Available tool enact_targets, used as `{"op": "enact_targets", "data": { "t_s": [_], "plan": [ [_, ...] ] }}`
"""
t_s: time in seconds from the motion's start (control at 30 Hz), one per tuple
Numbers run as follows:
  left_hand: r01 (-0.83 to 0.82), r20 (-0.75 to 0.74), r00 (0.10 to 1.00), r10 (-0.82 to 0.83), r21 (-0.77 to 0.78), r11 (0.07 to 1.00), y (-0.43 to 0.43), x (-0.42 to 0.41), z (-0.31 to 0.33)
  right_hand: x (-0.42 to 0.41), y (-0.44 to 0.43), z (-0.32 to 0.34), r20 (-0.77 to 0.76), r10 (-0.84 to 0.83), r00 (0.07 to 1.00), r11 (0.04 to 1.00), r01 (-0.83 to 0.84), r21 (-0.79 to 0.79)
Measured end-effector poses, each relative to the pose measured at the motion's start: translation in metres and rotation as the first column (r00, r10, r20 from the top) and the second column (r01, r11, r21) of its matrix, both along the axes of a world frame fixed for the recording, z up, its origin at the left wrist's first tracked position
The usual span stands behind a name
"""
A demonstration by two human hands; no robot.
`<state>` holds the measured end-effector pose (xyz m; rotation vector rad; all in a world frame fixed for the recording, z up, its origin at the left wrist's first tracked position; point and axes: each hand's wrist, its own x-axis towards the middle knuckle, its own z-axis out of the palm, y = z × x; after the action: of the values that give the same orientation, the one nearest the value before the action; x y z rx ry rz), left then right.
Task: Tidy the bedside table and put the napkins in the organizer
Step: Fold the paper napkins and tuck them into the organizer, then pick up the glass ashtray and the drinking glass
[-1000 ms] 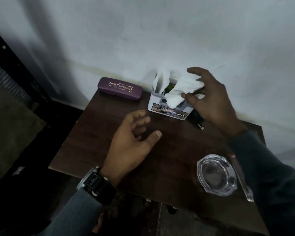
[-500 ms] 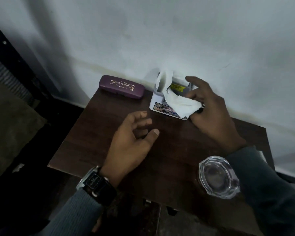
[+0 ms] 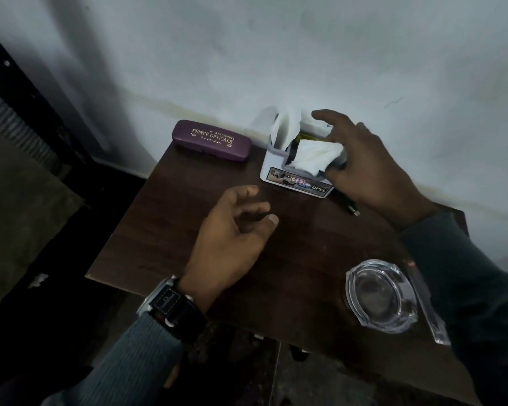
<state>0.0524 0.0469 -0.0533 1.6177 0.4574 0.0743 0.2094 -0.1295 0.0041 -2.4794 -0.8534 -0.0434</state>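
Observation:
A small white desk organizer point(image 3: 279, 174) stands at the back of the dark wooden bedside table point(image 3: 170, 230), against the wall. One white napkin point(image 3: 286, 127) sticks upright out of its left slot. A second, crumpled napkin point(image 3: 314, 155) lies across the front compartment, partly hanging over the rim. My right hand point(image 3: 370, 168) is over the organizer's right side with fingers spread and its thumb at this napkin's right edge. My left hand point(image 3: 232, 241) hovers palm-in over the table's middle, fingers loosely curled and holding nothing.
A purple glasses case point(image 3: 211, 140) lies at the table's back left. A glass ashtray point(image 3: 379, 294) sits near the front right, with a clear plastic strip point(image 3: 428, 306) beside it. A black cable end point(image 3: 351, 205) lies right of the organizer. The wall runs along the table's back edge.
My right hand has brought the crumpled napkin down onto the organizer's front compartment and spread its fingers. My left hand has barely moved.

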Motion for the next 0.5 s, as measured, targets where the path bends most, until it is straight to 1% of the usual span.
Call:
{"op": "enact_targets", "data": {
  "t_s": [0.1, 0.23, 0.33, 0.4, 0.5],
  "plan": [
    [0.000, -0.003, 1.000, 0.000, 0.005, 1.000, 0.000, 0.000, 0.000, 0.003, 0.008, -0.006, 0.049, -0.060, 0.997, 0.994, 0.065, -0.088],
    [0.017, -0.012, 1.000, -0.017, 0.011, 1.000, 0.000, 0.000, 0.002, 0.003, 0.013, -0.013, 0.055, -0.089, 0.994, 0.974, 0.099, -0.202],
    [0.015, -0.007, 1.000, -0.015, 0.017, 1.000, 0.000, 0.001, 0.002, 0.001, 0.010, -0.009, 0.076, -0.061, 0.995, 0.977, 0.075, -0.201],
    [0.017, -0.003, 1.000, -0.016, 0.024, 1.000, 0.001, 0.000, 0.003, -0.001, 0.006, -0.006, 0.125, -0.044, 0.991, 0.981, 0.067, -0.184],
    [0.016, -0.003, 1.000, -0.016, 0.017, 1.000, 0.001, 0.001, 0.003, -0.004, 0.006, -0.002, 0.190, -0.035, 0.981, 0.975, 0.075, -0.208]
  ]
}}
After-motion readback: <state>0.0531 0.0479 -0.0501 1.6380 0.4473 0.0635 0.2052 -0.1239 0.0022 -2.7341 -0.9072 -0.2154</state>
